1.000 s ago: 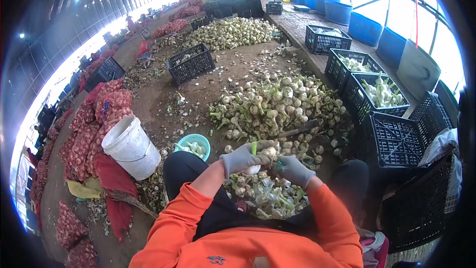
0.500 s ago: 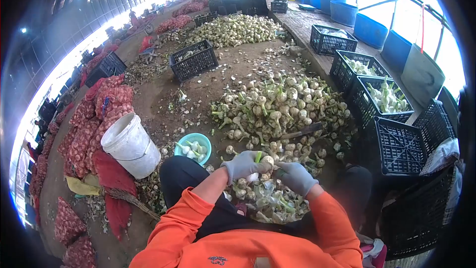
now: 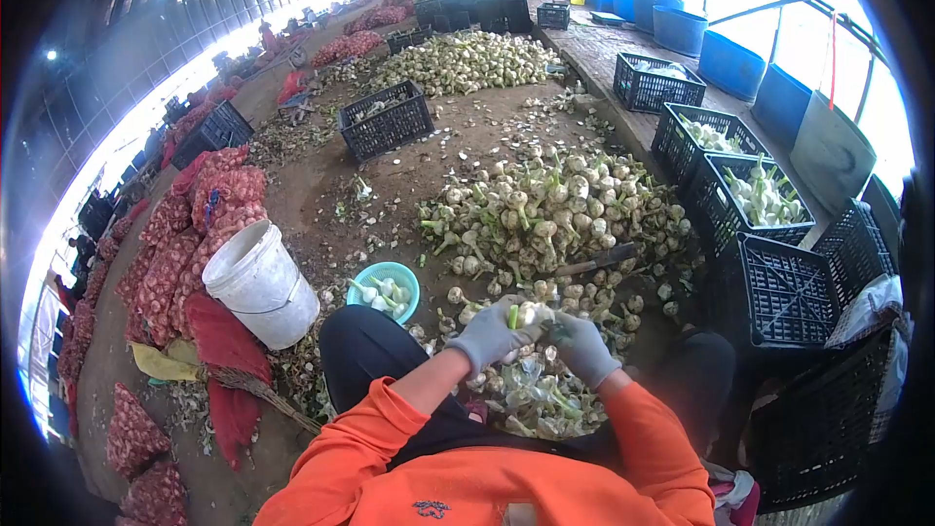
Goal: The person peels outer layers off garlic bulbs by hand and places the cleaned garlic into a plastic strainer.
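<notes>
My left hand (image 3: 490, 338), in a pale grey glove, is closed around a garlic bulb (image 3: 529, 313) with a short green stem. Against the bulb's right side is my gloved right hand (image 3: 582, 351), its fingers closed; what they pinch is hidden. Peeled skins and leaves (image 3: 541, 397) lie below the hands, between my legs. A turquoise bowl (image 3: 415, 294) with several cleaned white garlic bulbs (image 3: 388, 294) stands by my left knee. Ahead lies a heap of untrimmed garlic (image 3: 555, 205), with a long wooden-handled tool (image 3: 596, 260) on its near side.
At left are a white bucket (image 3: 263, 282) and red net sacks of garlic (image 3: 161, 278). Black crates (image 3: 789, 287) line the right side, some holding garlic. Another crate (image 3: 387, 127) and a farther garlic heap (image 3: 467, 63) are ahead. Blue tubs (image 3: 730, 63) stand along the right wall.
My right hand has moved left and up to the bulb, closing the small gap between the hands. My left hand has shifted slightly right and turned the bulb a little.
</notes>
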Tool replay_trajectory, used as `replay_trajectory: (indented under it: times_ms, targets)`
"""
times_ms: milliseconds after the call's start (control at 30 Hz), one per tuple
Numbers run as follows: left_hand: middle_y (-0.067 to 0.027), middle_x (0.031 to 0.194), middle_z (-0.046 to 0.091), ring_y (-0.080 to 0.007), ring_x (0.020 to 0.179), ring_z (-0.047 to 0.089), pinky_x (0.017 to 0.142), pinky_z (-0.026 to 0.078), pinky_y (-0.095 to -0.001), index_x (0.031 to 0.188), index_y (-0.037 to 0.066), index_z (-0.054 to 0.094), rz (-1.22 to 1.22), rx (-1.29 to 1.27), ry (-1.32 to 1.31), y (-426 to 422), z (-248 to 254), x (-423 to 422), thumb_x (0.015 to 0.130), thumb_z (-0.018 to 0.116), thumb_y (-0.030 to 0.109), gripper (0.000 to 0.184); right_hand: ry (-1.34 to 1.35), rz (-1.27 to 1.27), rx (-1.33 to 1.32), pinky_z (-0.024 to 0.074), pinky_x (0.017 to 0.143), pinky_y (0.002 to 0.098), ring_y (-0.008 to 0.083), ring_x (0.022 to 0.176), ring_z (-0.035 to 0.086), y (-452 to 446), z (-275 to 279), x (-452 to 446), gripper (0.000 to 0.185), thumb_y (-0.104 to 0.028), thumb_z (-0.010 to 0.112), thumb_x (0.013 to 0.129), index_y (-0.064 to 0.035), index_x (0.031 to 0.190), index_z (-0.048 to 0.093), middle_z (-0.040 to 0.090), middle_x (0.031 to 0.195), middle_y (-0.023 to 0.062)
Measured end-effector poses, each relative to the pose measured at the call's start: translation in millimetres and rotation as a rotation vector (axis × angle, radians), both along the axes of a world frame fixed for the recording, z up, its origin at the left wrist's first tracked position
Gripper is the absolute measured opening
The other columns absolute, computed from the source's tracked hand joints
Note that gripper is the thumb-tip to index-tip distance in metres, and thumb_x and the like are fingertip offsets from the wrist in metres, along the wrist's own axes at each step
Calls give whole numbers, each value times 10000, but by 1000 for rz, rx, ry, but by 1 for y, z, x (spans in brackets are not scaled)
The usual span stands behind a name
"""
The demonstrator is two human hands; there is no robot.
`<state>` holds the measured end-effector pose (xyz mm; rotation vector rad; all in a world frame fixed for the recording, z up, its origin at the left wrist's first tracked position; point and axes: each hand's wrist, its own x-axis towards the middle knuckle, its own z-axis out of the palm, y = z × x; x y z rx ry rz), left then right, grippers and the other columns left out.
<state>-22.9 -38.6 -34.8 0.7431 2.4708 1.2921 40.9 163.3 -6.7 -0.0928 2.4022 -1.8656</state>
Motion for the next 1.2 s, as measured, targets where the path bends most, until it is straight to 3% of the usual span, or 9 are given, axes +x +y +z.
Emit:
replay_trajectory:
  times_ms: [100, 233, 300, 433, 467, 767, 867, 967, 1200]
  targets:
    - [-58, 941, 682, -134, 769, 623, 680, 512, -282, 1382, 123, 493, -48, 11, -35, -2, -19, -5, 799, 771, 244, 657, 143, 66, 67, 503, 754, 270, 106, 844, 613, -2, -5, 0, 288, -183, 570, 965, 54, 1110, 646, 685, 924, 58]
    - [0, 941, 667, -85, 767, 587, 670, 496, -257, 1355, 93, 515, -55, 242, -505, -3, 55, 16, 804, 774, 171, 614, -500, 22, -700, 522, 778, 272, 151, 868, 652, 13, 41, 9, 222, -131, 604, 920, 36, 1048, 677, 689, 936, 81]
    - [2, 1023, 651, -83, 840, 583, 720, 490, -247, 1350, 65, 508, -250, 324, -304, -1, 20, 0, 796, 791, 191, 636, -290, 125, -419, 527, 809, 282, 162, 878, 659, 29, 6, -1, 215, -132, 610, 918, 25, 1047, 681, 690, 941, 89]
    - [-34, 1107, 628, -99, 914, 595, 762, 502, -253, 1371, 80, 488, -232, 576, -658, -11, 44, 6, 800, 784, 206, 655, -346, 42, -735, 512, 798, 282, 142, 883, 647, 27, 26, -6, 222, -136, 611, 918, 20, 1059, 684, 692, 970, 70]
    - [-44, 1081, 629, -102, 904, 598, 755, 507, -256, 1366, 78, 488, -225, 505, -591, -16, 46, 7, 828, 748, 226, 616, -277, 54, -280, 493, 718, 262, 87, 795, 605, 34, 39, -4, 209, -135, 580, 928, -10, 1061, 682, 681, 938, 20]
    - [-218, 1236, 585, -254, 1072, 637, 765, 600, -357, 1410, 27, 399, -441, 1099, -1176, -23, 21, 9, 890, 587, 230, 589, -49, -230, -122, 463, 607, 212, 60, 720, 577, 43, -3, -8, 254, -72, 542, 949, -40, 1171, 661, 664, 885, 14]
    - [-225, 1211, 601, -288, 1002, 668, 754, 607, -372, 1339, 6, 461, -184, 987, -917, -31, 19, 14, 909, 572, 272, 517, -20, -291, 78, 510, 635, 293, 144, 702, 637, 54, -9, -5, 259, -114, 589, 885, -78, 1121, 689, 683, 838, 88]
    - [-177, 1127, 653, -268, 924, 695, 714, 622, -378, 1270, 8, 524, -50, 1051, -1084, -26, 29, 12, 949, 556, 410, 516, -121, 520, 827, 526, 722, 393, 282, 814, 672, 49, -29, 8, 311, -223, 655, 818, -64, 1084, 679, 693, 943, 146]
    - [-115, 1128, 645, -196, 942, 678, 743, 599, -295, 1294, 47, 529, 43, 730, -916, -11, 4, 16, 984, 516, 307, 405, 387, 88, 550, 494, 758, 429, 339, 874, 621, 3, 9, 31, 293, -151, 699, 798, -100, 1080, 637, 630, 923, 148]
